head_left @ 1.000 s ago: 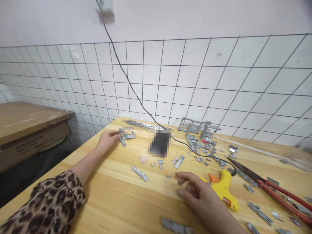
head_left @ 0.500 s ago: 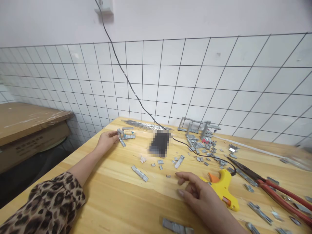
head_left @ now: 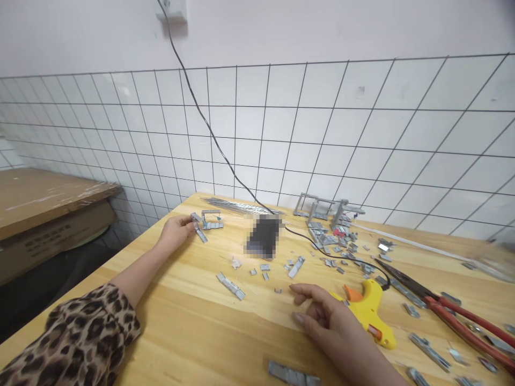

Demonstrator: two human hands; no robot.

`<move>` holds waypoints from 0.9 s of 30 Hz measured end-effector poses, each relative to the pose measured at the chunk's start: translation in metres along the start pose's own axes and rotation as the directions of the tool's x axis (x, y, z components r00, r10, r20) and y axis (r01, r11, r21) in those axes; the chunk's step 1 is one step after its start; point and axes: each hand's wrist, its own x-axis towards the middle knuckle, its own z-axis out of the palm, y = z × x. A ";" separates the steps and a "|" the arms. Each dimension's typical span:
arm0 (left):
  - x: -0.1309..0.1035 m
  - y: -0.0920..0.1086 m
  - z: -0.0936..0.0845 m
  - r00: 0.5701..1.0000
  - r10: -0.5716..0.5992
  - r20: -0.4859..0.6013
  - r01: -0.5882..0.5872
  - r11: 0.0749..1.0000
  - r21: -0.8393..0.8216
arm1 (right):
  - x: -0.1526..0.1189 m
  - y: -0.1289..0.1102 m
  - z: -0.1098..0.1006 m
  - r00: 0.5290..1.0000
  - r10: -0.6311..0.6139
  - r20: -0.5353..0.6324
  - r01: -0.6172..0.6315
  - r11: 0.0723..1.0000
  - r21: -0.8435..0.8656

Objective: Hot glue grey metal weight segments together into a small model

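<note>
At the far left of the table, my left hand (head_left: 176, 234) has its fingertips closed on the upper end of a narrow grey metal strip (head_left: 199, 231). Right beside that strip stands a small metal assembly (head_left: 213, 221), with an upright frame and bluish bits on it. My right hand (head_left: 328, 320) rests low over the table, holding nothing, its thumb and forefinger apart. Just left of its fingertips lies a tiny metal clip (head_left: 277, 290). A yellow glue gun (head_left: 372, 308) with an orange trigger lies behind the right hand, partly covered by it.
Red-handled cutters (head_left: 438, 305) lie at the right among scattered metal pieces. Further metal frames (head_left: 322, 209) and thin rods (head_left: 237, 206) stand or lie near the tiled wall. A black cable (head_left: 209, 128) crosses to the table, past a pixelated dark patch. Cardboard (head_left: 52, 230) is at left.
My left hand has shifted very slightly left, and the strip's upper end with it, widening the gap to the small frame. My right hand stays put.
</note>
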 end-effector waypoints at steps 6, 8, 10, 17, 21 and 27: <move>0.005 -0.003 -0.001 0.997 0.066 0.038 -0.066 0.998 0.006 | 0.001 0.003 0.001 1.000 -0.007 0.001 0.007 1.000 -0.004; 0.006 -0.004 0.000 0.995 0.088 0.049 -0.088 0.996 -0.001 | 0.001 0.004 0.001 1.000 -0.006 0.001 0.006 1.000 -0.016; 0.006 -0.006 0.000 0.993 0.106 0.054 -0.106 0.994 -0.008 | 0.001 0.004 0.001 1.000 -0.003 0.002 0.003 1.000 -0.025; 0.007 -0.010 -0.001 0.995 0.084 0.046 -0.084 0.996 0.001 | 0.001 0.003 0.000 1.000 0.000 0.021 0.000 1.000 -0.029; 0.006 -0.011 -0.002 0.998 0.058 0.035 -0.058 0.998 0.009 | 0.000 0.001 0.000 1.000 -0.001 0.006 0.001 1.000 -0.008; 0.006 -0.012 -0.004 1.000 0.028 0.007 -0.029 1.000 0.004 | 0.000 0.000 -0.001 1.000 0.001 0.005 -0.001 1.000 -0.009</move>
